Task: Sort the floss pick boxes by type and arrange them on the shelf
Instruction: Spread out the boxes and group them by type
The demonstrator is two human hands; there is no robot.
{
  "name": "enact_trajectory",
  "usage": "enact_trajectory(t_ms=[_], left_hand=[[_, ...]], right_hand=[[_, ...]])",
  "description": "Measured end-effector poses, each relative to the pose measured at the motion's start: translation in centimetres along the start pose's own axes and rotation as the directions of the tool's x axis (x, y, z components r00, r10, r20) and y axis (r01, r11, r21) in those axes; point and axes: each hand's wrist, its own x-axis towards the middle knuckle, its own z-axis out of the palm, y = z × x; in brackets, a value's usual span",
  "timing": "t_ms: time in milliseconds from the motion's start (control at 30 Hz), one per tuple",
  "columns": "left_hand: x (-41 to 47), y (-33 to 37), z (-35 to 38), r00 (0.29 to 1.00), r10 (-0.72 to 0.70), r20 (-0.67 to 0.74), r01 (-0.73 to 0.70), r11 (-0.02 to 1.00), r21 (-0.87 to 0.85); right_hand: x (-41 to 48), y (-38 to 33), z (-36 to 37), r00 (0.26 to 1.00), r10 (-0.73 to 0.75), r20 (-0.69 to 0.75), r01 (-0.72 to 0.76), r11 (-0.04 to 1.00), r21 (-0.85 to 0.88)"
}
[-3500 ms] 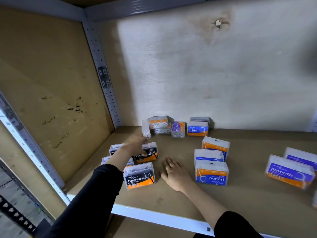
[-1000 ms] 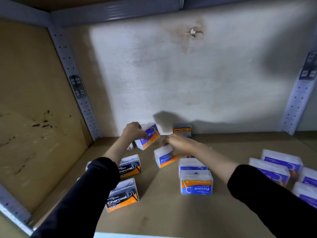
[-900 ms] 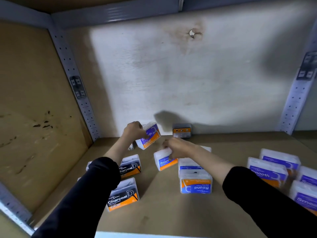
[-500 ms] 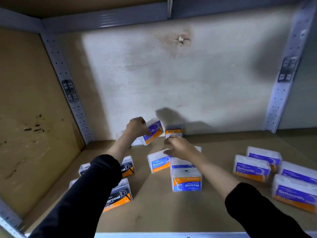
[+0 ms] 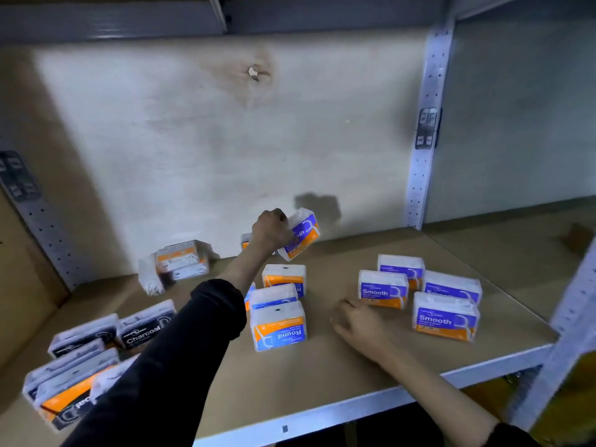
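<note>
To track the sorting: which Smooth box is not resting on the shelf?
The Smooth box gripped by the left hand, tilted in air; other Smooth boxes stand on the shelf.

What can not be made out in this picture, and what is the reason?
Head view:
held box: label half covered by left hand.
back-left boxes: blurred, type unreadable.
box behind the left wrist: mostly hidden.
nearest Charcoal boxes: blurred, partly behind the sleeve.

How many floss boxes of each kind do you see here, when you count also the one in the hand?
Smooth boxes: 5, one gripped by the left hand
Round boxes: 4, one mostly behind the arm
Charcoal boxes: 4, blurred
Boxes with unreadable label: 4
Total: 17
</note>
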Motion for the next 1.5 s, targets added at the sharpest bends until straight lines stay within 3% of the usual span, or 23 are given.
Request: enact_trajectory(t_ms=[167, 367, 667, 1033, 1500], left_hand=[[0.3, 2.1, 2.1, 0.998, 0.049, 0.048, -0.049, 0.999, 0.011], [0.7, 2.5, 2.5, 0.995, 0.066, 0.071, -0.069, 0.997, 0.032], [0.8, 1.3, 2.2, 0.988, 0.108, 0.110, -0.113, 0.993, 0.040], [1.0, 1.6, 2.3, 0.971, 0.174, 0.163, -0.194, 0.975, 0.112], [2.4, 3.5, 10.8, 0.936, 0.239, 0.259, -0.287, 0.943, 0.167]], right_hand=[[-1.2, 1.0, 0.8, 0.974, 0.033, 0.224, -0.042, 0.998, 0.038], [-1.1, 1.3, 0.8, 0.952, 0.024, 0.304, -0.018, 1.000, -0.023], [-1.1, 1.2, 0.7, 0.946, 0.008, 0.325, 0.033, 0.992, -0.120], [-1.4, 0.8, 0.4, 0.942, 0.002, 0.335, 0.038, 0.993, -0.113], [-1.1, 1.4, 1.4, 0.955, -0.028, 0.294, 0.049, 0.997, -0.066]])
